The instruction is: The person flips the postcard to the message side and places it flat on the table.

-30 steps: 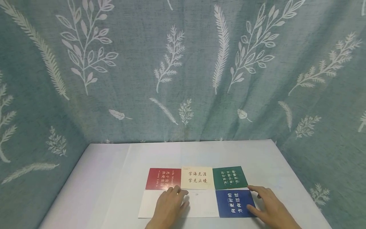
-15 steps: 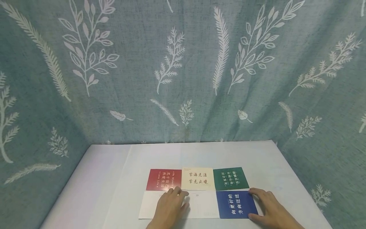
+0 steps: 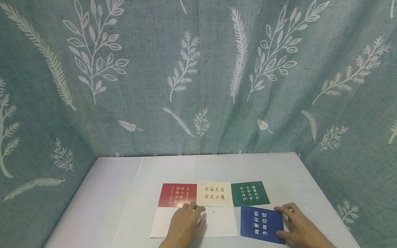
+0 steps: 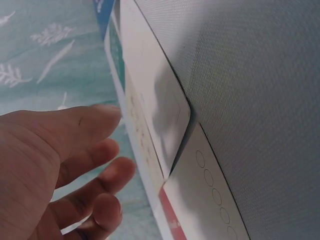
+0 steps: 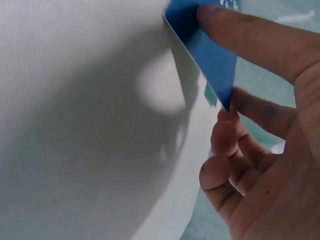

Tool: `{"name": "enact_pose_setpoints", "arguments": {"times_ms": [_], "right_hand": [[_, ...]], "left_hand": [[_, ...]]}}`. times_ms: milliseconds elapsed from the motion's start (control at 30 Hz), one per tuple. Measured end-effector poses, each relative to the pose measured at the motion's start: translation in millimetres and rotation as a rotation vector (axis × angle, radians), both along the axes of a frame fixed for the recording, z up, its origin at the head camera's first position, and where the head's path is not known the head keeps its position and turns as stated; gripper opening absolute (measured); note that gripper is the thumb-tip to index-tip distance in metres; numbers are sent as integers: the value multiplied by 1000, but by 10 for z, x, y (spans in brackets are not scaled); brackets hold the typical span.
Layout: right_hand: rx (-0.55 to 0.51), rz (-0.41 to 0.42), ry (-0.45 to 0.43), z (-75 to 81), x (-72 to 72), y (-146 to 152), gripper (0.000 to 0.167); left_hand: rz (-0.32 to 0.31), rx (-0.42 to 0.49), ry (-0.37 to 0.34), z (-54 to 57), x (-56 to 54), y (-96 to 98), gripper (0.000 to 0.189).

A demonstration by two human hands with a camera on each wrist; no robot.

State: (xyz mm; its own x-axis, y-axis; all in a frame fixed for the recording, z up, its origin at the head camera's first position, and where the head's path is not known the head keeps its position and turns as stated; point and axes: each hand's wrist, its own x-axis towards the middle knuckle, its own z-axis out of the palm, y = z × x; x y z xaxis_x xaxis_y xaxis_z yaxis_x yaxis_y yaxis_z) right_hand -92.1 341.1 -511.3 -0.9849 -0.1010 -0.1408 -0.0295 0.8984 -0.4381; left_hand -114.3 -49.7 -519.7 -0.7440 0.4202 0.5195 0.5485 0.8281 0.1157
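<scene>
My right hand pinches the blue card by its right side; white lettering runs across it. In the right wrist view, thumb and index finger hold the card's edge, tilted up off the table. My left hand hangs loosely curled over two white cards, holding nothing, and hides where they meet. One white card lies to its right, the other white card to its left. The left wrist view shows a row of printed circles on the left one.
Behind the white cards, a red card, a cream card and a green card lie in a row, edges close together. The white table is bounded by a leaf-patterned green curtain at back and sides.
My right hand has taken hold of the blue card and drawn it right and towards me, turning it slightly and parting it from the white card. My left hand has stayed put.
</scene>
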Motion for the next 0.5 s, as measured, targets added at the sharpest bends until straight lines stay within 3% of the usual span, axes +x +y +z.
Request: {"name": "enact_pose_setpoints", "arguments": {"times_ms": [333, 500], "right_hand": [[-227, 74, -60, 54, 21, 149, 57], [-316, 28, -41, 45, -10, 161, 52]], "left_hand": [[-19, 64, 15, -13, -4, -8, 22], [-27, 104, 7, -35, -12, -18, 20]]}}
